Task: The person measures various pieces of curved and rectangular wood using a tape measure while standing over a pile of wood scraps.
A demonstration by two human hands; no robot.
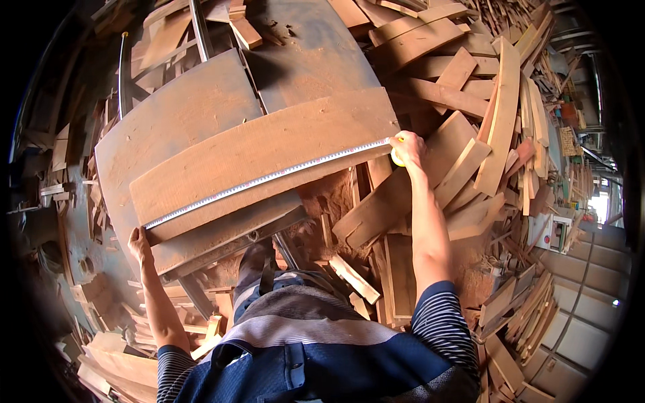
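A wide wooden board (282,144) lies across a flat metal machine table (188,97), its far edge curved in this view. Along its near side stretches the white blade of a tape measure (269,177). My left hand (141,245) pinches the blade's end at the board's near left corner. At the right end, my right hand (407,146) is closed round the yellow tape case, which shows only in part beneath the fingers. The blade looks straight and lies on or just above the wood.
Offcuts and planks (457,94) are heaped at the right, some leaning over each other. A metal rail (200,30) runs away from the table's far side. More wood scraps (355,279) and sawdust cover the floor near my legs. A tiled floor (571,316) shows at the far right.
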